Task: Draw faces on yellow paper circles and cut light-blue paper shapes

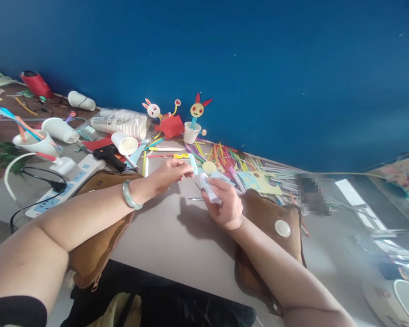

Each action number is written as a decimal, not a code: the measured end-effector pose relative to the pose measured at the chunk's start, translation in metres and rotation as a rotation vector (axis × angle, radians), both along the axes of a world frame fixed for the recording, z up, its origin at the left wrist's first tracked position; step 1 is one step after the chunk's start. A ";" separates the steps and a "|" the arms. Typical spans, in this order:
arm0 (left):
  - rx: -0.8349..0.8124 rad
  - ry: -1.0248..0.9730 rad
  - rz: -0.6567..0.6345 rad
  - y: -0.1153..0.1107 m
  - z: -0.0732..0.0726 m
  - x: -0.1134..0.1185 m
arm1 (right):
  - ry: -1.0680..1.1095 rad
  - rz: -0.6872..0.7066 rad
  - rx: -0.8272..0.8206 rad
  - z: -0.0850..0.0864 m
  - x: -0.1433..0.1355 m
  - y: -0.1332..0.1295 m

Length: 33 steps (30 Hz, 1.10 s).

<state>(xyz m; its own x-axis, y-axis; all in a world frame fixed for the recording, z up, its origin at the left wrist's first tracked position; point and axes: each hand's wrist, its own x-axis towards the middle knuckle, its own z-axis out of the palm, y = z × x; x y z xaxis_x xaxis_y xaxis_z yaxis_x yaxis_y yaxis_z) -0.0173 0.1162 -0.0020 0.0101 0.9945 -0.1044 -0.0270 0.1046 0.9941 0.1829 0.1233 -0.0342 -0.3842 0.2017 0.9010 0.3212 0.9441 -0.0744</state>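
My left hand (172,175), with a pale bangle (132,195) at the wrist, pinches a small light blue paper strip (193,163) between thumb and fingertips. Just to its right, my right hand (226,206) is closed around a white glue stick (210,190), tilted with its top end towards the strip. A small gap separates the two. Both hands are above the pale table (150,240). A thin dark pointed tool (195,198) lies beneath the glue stick, partly hidden. Behind the hands lies a yellow paper disc (209,167).
Brown cushions (100,236) lie under my left forearm and beside my right one (266,227). To the left are a power strip (68,184), a black glue gun (109,156) and paper cups (124,143). Coloured pipe cleaners (221,159) and a paper-faced figure in a cup (192,132) stand near the blue wall.
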 end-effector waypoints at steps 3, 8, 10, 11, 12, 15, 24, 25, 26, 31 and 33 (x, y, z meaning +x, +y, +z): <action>0.060 0.094 -0.008 -0.002 0.002 0.002 | -0.009 0.036 -0.017 0.001 -0.001 0.000; 0.140 0.159 -0.044 -0.002 0.003 0.003 | -0.026 0.064 -0.110 0.000 -0.004 0.000; 0.139 0.186 -0.048 -0.003 0.002 0.002 | -0.028 0.053 -0.127 0.001 -0.004 0.000; 0.136 0.200 -0.045 -0.003 0.002 0.002 | -0.034 0.043 -0.131 0.001 -0.004 -0.001; 0.134 0.209 -0.039 -0.003 0.002 0.002 | -0.040 0.031 -0.131 0.002 -0.004 -0.001; 0.146 0.218 -0.016 -0.002 0.002 0.000 | -0.037 0.002 -0.117 0.002 -0.004 -0.003; 0.234 0.272 -0.051 -0.002 -0.001 0.001 | -0.042 0.040 -0.123 0.002 -0.004 -0.002; 0.236 0.275 -0.044 -0.002 -0.001 0.001 | -0.036 0.038 -0.140 0.003 -0.004 -0.002; 0.237 0.278 -0.034 -0.002 0.000 0.001 | -0.023 0.036 -0.163 0.004 -0.004 -0.001; 0.210 0.249 0.014 -0.002 -0.001 -0.001 | 0.190 0.150 -0.422 0.011 -0.007 -0.003; 0.188 0.244 0.020 -0.001 -0.003 -0.002 | 0.285 0.211 -0.540 0.015 -0.009 -0.005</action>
<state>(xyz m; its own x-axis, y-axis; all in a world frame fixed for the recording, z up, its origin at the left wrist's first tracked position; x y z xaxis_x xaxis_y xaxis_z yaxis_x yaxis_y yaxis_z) -0.0193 0.1152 -0.0048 -0.0119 0.9963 0.0846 0.2149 -0.0801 0.9734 0.1740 0.1180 -0.0193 -0.2262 0.6012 0.7664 0.0300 0.7907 -0.6115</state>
